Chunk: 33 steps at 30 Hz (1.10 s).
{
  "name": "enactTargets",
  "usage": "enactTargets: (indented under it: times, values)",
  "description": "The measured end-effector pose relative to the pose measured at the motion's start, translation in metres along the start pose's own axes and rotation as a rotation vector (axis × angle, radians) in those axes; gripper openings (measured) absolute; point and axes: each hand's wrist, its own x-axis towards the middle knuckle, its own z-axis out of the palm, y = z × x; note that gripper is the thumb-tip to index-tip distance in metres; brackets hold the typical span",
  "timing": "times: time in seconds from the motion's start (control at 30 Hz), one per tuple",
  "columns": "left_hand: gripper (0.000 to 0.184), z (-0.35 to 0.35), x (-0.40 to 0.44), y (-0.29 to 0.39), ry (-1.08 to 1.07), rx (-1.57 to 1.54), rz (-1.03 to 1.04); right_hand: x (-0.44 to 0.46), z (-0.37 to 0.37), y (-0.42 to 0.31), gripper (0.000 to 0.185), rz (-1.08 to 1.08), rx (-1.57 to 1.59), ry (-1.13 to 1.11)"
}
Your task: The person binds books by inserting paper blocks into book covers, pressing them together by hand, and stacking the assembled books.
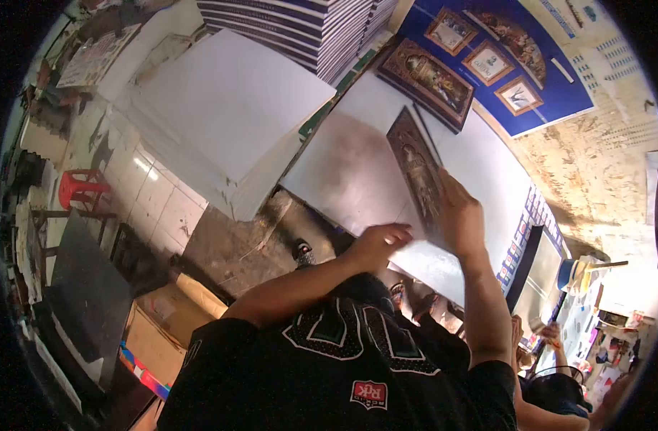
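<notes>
My right hand [461,217] grips the right side of a dark, ornate framed picture [416,169], which is held tilted over the white tabletop [329,169]. Its lower end is blurred. To the left of that end is my left hand [381,246], fingers loosely bent and apart, with nothing visible in it. A second ornate framed picture [431,80], brown and gold, lies flat at the far end of the table.
A tall stack of striped-edge boards [286,32] stands behind a white-covered surface [228,100]. Small pictures hang on a blue board [501,65]. A red stool [83,188] and cardboard box [160,323] are left. Another person [555,391] is at lower right.
</notes>
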Motion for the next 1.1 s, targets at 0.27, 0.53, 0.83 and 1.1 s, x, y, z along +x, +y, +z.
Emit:
enactTargets:
  times: [0.27,0.53,0.83,1.1]
  values:
    - [0.041,-0.057,0.026,-0.022,0.442,-0.696,-0.214,-0.028,-0.065,0.009,0.039,0.446,0.812,-0.058]
    - [0.024,-0.079,0.035,-0.018,0.434,-0.679,-0.071,-0.031,-0.048,0.058,0.051,0.479,1.108,-0.069]
    - [0.039,-0.093,0.114,0.056,0.389,0.177,-0.136,-0.038,0.041,0.156,0.029,0.743,1.351,-0.466]
    - [0.038,-0.101,0.047,0.046,0.587,0.661,-0.028,0.1,0.11,0.135,0.036,0.801,2.103,0.491]
